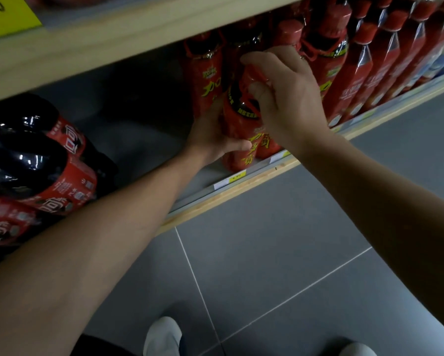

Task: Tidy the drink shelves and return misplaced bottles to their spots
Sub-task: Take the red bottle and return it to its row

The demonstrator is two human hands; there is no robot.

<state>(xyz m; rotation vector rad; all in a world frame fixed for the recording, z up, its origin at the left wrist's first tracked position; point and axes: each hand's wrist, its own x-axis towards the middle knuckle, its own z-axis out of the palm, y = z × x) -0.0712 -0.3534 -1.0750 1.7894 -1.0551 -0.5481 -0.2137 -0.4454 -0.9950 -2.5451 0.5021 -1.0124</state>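
Right at the front edge of the shelf (244,187), I have a red-wrapped bottle (241,124) with yellow lettering standing upright, just beside another of the same kind to its right. My left hand (215,140) grips its lower body, thumb curled across the front of the label. My right hand (285,96) comes over the top and closes around the neck and cap, fingers bent over it; the cap itself is mostly hidden under them, so I cannot tell how tightly it is pinched.

Behind and to the left of this bottle stands a matching red bottle (205,80) deeper on the shelf, with dark, bare shelf space to its left. To the right runs a row of taller red bottles (357,80) with white lettering and clear necks, packed close together along the front edge. Price tags (230,180) sit in the strip below the bottle I am holding.

At far left, dark cola bottles (33,170) with red labels lie bunched together on the same shelf, near my left forearm. Above, a wooden shelf board (108,44) carries a yellow sign (7,16) at its corner. Below me is grey tiled floor (280,253), and what look like white shoes (162,337) at the bottom edge.
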